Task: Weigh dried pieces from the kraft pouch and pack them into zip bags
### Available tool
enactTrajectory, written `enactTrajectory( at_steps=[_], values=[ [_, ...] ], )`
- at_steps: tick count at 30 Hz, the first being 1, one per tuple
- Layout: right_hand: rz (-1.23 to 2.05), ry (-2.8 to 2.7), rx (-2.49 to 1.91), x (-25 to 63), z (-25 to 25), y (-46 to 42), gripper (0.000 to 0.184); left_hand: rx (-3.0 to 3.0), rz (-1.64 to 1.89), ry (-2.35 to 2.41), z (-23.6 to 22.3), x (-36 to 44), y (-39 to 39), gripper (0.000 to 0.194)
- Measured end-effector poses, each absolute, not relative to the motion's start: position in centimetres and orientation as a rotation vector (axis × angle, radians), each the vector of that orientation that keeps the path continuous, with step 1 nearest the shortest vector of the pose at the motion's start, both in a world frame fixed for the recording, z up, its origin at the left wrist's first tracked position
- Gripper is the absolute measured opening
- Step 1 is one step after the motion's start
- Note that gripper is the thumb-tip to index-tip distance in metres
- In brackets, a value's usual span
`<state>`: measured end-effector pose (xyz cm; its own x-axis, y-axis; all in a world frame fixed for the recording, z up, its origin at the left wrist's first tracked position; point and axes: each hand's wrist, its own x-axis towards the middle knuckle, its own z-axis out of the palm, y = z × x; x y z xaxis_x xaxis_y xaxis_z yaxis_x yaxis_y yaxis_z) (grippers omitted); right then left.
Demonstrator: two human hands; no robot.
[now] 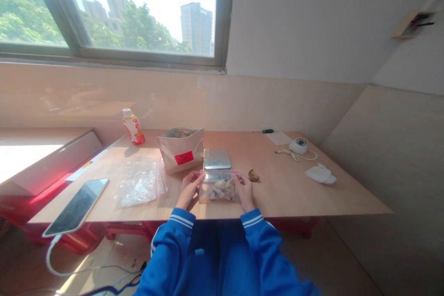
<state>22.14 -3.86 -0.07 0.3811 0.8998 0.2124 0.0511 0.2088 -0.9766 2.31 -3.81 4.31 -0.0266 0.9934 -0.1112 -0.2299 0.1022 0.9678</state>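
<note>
A small clear zip bag (219, 188) with pale, lumpy pieces inside lies on the wooden table (284, 189) near its front edge. My left hand (188, 189) pinches the bag's left top corner. My right hand (244, 190) pinches its right side by the red zip strip. Both wrists wear blue sleeves with white stripes. Just behind the bag sits a small silver scale (217, 159). A brown loose piece (253, 175) lies right of my right hand.
A kraft pouch (181, 150) with a red label stands open behind. A stack of clear zip bags (138, 182) lies to the left, then a tablet (77, 205) on a cable. A drink bottle (132, 126), white round device (299, 145) and crumpled tissue (320, 174) also rest here.
</note>
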Motion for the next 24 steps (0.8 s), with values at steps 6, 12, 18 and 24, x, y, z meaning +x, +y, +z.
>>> enactTrajectory(
  at_steps=[6, 12, 18, 24],
  values=[
    [0.702, -1.028, -1.255, 22.0, -0.2, -3.8, 0.039, 0.955, 1.279, 1.144, 3.8, 2.2, -3.3, 0.043],
    [0.682, -1.009, -1.263, 22.1, -0.3, -3.8, 0.037, 1.020, 1.308, 1.130, 3.7, 2.2, -3.5, 0.038],
    [0.670, -1.011, -1.278, 22.2, 0.0, -4.1, 0.035, 1.015, 1.317, 1.088, 4.1, 2.4, -4.3, 0.037],
    [0.803, -0.954, -1.159, 21.8, 1.2, -4.7, 0.034, 1.017, 1.256, 1.027, 3.6, 2.3, -3.6, 0.039]
  ],
)
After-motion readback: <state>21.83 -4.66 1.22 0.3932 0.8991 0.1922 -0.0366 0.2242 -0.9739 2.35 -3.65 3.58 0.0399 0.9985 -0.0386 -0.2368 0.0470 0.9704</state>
